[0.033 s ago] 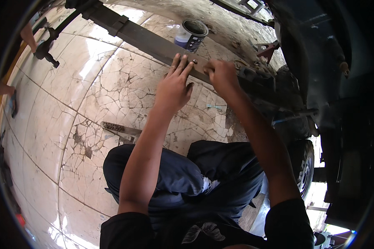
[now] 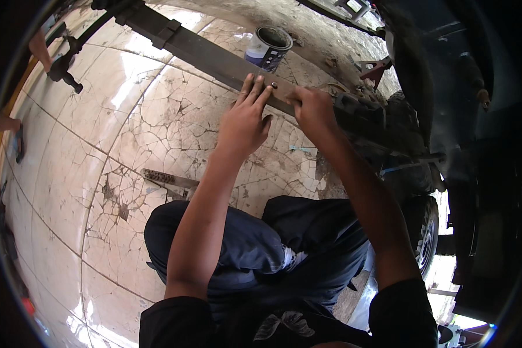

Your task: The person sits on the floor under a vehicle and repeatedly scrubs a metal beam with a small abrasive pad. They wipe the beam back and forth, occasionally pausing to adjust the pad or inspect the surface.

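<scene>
A long dark metal bar lies slantwise on the cracked tiled floor, running from the upper left toward a vehicle on the right. My left hand lies flat with its fingers stretched over the bar's near edge. Just right of it, my right hand is curled around the bar. A small bolt head shows on the bar between the two hands. I am squatting, my knees in blue trousers below my arms.
An open paint tin stands just beyond the bar. A flat rusty tool lies on the tiles by my left knee. A vehicle's wheel and dark underbody fill the right side. Another person's foot is at the far left.
</scene>
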Tool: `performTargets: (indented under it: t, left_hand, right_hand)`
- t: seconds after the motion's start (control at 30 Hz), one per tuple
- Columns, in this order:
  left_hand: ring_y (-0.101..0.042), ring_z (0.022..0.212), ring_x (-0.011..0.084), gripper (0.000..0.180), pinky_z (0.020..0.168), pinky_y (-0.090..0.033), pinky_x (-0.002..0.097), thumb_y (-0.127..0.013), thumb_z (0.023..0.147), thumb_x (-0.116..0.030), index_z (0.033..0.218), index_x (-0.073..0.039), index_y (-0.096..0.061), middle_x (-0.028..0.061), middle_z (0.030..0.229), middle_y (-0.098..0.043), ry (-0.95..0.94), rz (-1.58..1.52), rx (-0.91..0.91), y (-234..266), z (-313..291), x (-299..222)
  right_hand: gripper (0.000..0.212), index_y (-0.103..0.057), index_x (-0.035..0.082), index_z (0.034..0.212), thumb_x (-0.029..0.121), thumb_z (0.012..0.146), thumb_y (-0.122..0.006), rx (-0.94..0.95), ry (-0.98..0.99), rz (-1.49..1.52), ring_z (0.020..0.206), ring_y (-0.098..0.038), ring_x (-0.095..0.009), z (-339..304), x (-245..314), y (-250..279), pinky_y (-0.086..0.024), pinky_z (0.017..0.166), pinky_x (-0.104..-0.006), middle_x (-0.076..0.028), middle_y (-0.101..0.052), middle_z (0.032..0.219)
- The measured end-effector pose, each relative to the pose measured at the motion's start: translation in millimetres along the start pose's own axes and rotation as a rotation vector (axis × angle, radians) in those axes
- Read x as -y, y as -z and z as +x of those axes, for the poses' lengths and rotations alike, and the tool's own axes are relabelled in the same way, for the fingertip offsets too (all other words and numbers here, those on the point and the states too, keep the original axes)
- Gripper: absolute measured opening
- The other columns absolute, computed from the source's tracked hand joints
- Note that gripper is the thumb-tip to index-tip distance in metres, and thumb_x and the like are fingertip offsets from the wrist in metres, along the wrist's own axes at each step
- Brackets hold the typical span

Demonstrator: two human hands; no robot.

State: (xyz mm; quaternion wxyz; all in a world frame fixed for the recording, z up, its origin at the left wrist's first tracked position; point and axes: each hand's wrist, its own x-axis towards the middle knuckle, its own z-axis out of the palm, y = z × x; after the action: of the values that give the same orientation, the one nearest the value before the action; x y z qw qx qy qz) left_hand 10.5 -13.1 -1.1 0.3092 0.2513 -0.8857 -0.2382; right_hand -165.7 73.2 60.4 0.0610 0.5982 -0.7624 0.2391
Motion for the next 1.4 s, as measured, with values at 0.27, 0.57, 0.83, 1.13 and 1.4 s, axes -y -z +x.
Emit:
performTargets:
  t: [0.27, 0.57, 0.83, 1.13, 1.4]
  left_hand:
    - [-0.023, 0.161, 0.0346, 0.072, 0.125, -0.037, 0.044, -0.077, 0.092, -0.023, 0.157, -0.012, -0.048, 0.0169, 0.17, -0.034, -0.032, 0.017, -0.005, -1.8, 8.3, -13.1]
    - [-0.024, 0.161, 0.0333, 0.072, 0.122, -0.04, 0.0455, -0.075, 0.092, -0.022, 0.158, -0.01, -0.046, 0.0173, 0.169, -0.035, -0.083, 0.039, -0.013, -5.9, 5.3, -5.2]
    - [-0.023, 0.16, 0.0366, 0.075, 0.127, -0.035, 0.045, -0.077, 0.092, -0.022, 0.159, -0.011, -0.045, 0.0163, 0.17, -0.033, -0.067, 0.024, 0.006, -3.2, 4.1, -2.3]
    - [-0.024, 0.16, 0.0354, 0.075, 0.126, -0.037, 0.0447, -0.077, 0.093, -0.024, 0.16, -0.013, -0.045, 0.0154, 0.169, -0.035, -0.075, 0.059, -0.029, -10.6, 6.3, -4.0]
    - [-0.024, 0.16, 0.0298, 0.073, 0.125, -0.04, 0.044, -0.076, 0.094, -0.028, 0.16, -0.02, -0.045, 0.0075, 0.171, -0.035, -0.046, 0.111, -0.017, -9.1, 4.6, -1.3]
  right_hand:
    - [0.007, -0.074, 0.003, 0.093, 0.007, 0.088, -0.074, -0.047, 0.006, -0.057, 0.087, -0.072, -0.041, 32.5, -9.1, 0.8, -0.056, 0.078, -0.0474, -0.021, -0.073, 0.091]
    - [0.008, -0.074, 0.003, 0.093, 0.005, 0.089, -0.068, -0.029, 0.083, -0.076, 0.086, -0.072, -0.042, -2.8, -1.1, 10.8, -0.057, 0.079, -0.0484, -0.021, -0.073, 0.087]
    - [0.006, -0.076, 0.004, 0.09, 0.007, 0.087, -0.072, -0.069, 0.085, -0.054, 0.085, -0.074, -0.039, 19.1, -5.9, -1.5, -0.059, 0.077, -0.047, -0.019, -0.074, 0.084]
    - [0.008, -0.078, 0.007, 0.092, 0.015, 0.089, -0.075, -0.065, 0.119, -0.092, 0.082, -0.075, -0.036, 12.9, -17.3, 3.1, -0.059, 0.077, -0.0452, -0.016, -0.076, 0.085]
    - [0.011, -0.079, 0.009, 0.095, 0.019, 0.09, -0.077, -0.038, 0.094, -0.212, 0.083, -0.076, -0.032, 7.7, -7.1, 2.9, -0.059, 0.078, -0.0422, -0.014, -0.078, 0.09]
